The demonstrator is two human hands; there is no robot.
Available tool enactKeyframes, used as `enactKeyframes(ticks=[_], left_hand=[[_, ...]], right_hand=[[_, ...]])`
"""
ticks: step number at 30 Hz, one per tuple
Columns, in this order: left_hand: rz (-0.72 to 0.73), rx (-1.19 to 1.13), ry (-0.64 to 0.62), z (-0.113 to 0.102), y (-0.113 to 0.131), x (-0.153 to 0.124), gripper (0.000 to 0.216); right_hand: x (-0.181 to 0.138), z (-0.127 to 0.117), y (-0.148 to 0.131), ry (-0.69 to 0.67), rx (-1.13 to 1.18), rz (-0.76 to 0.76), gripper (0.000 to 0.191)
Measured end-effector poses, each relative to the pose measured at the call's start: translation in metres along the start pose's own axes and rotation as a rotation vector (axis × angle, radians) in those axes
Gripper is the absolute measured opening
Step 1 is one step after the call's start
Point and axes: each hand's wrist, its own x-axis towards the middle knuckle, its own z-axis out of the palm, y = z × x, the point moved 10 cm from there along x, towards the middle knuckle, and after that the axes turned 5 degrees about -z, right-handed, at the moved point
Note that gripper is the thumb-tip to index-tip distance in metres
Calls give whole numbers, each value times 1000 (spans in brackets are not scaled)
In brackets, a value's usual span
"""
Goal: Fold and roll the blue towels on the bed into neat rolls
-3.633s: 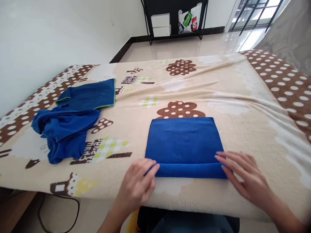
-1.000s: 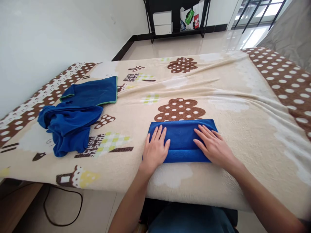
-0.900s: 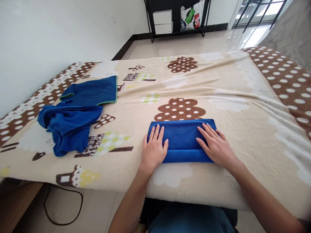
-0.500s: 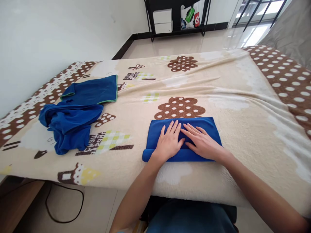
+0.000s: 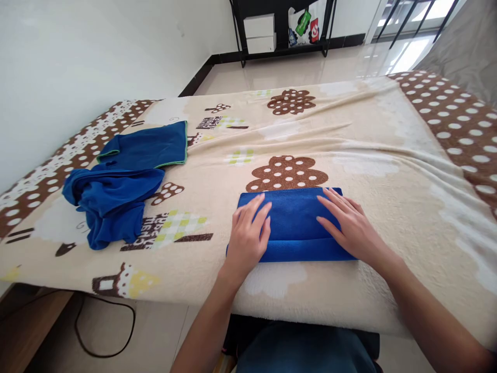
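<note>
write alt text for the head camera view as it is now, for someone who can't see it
A person's left hand and right hand are over the two ends of a blue cloth, rolled along its near edge, on a beige patterned blanket. To the left lie a crumpled cloth and a flatter, green-edged one, both blue. A black shelf stands beyond.

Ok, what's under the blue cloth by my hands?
The patterned blanket shows around the blue cloth, with a brown dotted print at its far edge; whatever lies beneath is covered.
</note>
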Motion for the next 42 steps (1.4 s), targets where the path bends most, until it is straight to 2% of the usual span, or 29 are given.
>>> enactKeyframes(ticks=[3, 6, 8, 12, 16, 20, 24, 27, 29, 31, 33, 36, 38, 42], left_hand=[[97, -48, -7, -27, 10, -47, 38], [75, 7, -85, -21, 4, -84, 48], [45, 37, -100, -9, -1, -95, 54], [9, 77, -29, 8, -9, -85, 52], [34, 123, 24, 7, -10, -67, 41], [21, 122, -52, -6, -6, -68, 36], [-58, 49, -168, -13, -5, -79, 31], [-126, 73, -204, -9, -9, -75, 26], [-162, 137, -167, -6, -7, -65, 25], [-167, 175, -90, -5, 4, -56, 30], [-70, 128, -57, 3, 29, -50, 38], [79, 19, -129, 25, 56, -52, 42], [41, 17, -179, 35, 46, -55, 42], [-121, 112, -208, 31, -8, -61, 48]], right_hand=[[-48, -17, -29, 20, 21, -151, 43], [-87, -17, -45, 40, -33, -178, 49], [-96, -12, -47, 78, -82, -136, 51], [-80, -5, -46, 150, -121, -82, 45], [-58, -9, -42, 191, -148, -67, 32], [-62, -16, -45, 134, -61, -42, 29], [-74, -23, -55, 90, 54, -32, 24], [-71, -22, -57, 72, 6, 11, 20], [-63, -18, -59, 49, -96, 55, 25], [-53, -13, -68, 42, -172, 59, 37], [-44, -3, -86, 26, -139, -25, 51], [-40, 16, -105, -44, -27, -160, 57], [-42, 23, -95, -72, -32, -150, 56], [-55, 16, -48, -33, -117, -4, 65]])
